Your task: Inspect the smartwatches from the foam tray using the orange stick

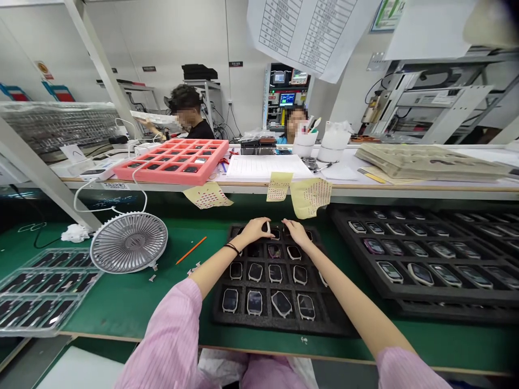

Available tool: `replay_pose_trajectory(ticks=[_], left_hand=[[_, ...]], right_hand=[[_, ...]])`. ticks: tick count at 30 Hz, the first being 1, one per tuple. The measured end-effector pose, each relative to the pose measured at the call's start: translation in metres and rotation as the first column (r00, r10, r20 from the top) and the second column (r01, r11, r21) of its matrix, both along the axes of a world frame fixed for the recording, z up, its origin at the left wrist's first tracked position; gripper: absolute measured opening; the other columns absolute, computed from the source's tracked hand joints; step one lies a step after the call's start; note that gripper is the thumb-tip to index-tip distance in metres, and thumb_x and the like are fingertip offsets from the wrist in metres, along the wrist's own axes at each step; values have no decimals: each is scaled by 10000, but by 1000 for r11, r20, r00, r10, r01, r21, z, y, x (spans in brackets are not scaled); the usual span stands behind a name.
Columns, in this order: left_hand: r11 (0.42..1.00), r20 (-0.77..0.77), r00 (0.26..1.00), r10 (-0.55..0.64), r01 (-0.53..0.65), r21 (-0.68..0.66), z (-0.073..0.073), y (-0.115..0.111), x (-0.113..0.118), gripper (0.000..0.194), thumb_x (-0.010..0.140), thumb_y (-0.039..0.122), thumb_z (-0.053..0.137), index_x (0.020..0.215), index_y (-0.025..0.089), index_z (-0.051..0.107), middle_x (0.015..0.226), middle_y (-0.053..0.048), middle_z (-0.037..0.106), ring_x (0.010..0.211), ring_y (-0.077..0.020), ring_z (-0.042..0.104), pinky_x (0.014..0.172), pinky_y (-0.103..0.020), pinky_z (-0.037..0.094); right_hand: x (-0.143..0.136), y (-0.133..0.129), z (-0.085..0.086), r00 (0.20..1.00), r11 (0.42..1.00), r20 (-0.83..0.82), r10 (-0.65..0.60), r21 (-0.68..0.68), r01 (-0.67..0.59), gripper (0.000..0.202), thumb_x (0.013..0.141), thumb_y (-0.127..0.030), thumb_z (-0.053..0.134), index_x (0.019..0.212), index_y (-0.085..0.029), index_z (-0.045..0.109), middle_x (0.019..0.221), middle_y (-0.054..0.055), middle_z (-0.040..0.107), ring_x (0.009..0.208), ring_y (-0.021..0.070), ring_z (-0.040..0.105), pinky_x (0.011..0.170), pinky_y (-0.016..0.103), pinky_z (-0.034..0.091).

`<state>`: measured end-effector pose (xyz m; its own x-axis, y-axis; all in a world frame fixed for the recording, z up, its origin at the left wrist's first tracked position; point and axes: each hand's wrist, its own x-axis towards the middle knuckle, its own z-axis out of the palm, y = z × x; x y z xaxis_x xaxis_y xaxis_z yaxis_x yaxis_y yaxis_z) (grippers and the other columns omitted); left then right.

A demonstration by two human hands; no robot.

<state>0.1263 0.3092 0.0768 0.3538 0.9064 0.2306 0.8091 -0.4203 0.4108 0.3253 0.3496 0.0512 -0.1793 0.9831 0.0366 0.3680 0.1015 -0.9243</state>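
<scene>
A black foam tray (284,327) lies before me, its pockets holding rows of square smartwatch bodies such as this watch (254,302). At the back rows, my left hand (254,231) pinches a watch body (267,227) between thumb and fingers, tilted nearly edge-on. My right hand (297,233) is beside it over the tray's back edge, fingers bent together and pointing left. Whatever lies between those fingertips is too small to make out. My right forearm covers part of the tray's right column.
More black foam trays (389,289) with watches stand at the right. On the left are a grey fan (128,243), clear plastic trays (48,292) and an orange stick (191,250). A shelf above carries a pink foam tray (174,175). Two people are beyond it.
</scene>
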Motion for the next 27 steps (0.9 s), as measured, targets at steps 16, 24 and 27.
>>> replay_pose_trajectory(ticks=[16, 24, 27], left_hand=[[984, -189, 967, 174, -180, -15, -41, -22, -37, 529, 956, 162, 252, 1475, 139, 349, 1531, -129, 380, 1446, -229, 292, 1179, -448, 219], [925, -160, 911, 379, -380, 28, -43, -23, -29, 554, 965, 243, 278, 1512, 157, 264, 1528, -160, 374, 1454, -304, 255, 1169, -583, 148], [909, -161, 896, 414, -417, 15, -38, -22, -31, 542, 981, 279, 237, 1510, 169, 276, 1526, -157, 380, 1453, -309, 258, 1162, -595, 150]], right_hand=[[1, -30, -31, 805, 884, 582, 113, 311, -349, 556, 959, -451, 366, 1418, -156, 475, 1525, 148, 393, 1448, 294, 277, 1179, 508, 173], [9, -57, -25, 746, 855, 634, 203, 257, -451, 618, 978, -523, 308, 1482, -173, 384, 1576, 113, 289, 1476, 248, 205, 1202, 477, 131], [10, -69, -23, 730, 846, 648, 218, 246, -472, 623, 983, -526, 309, 1485, -164, 378, 1577, 122, 278, 1476, 251, 201, 1203, 478, 141]])
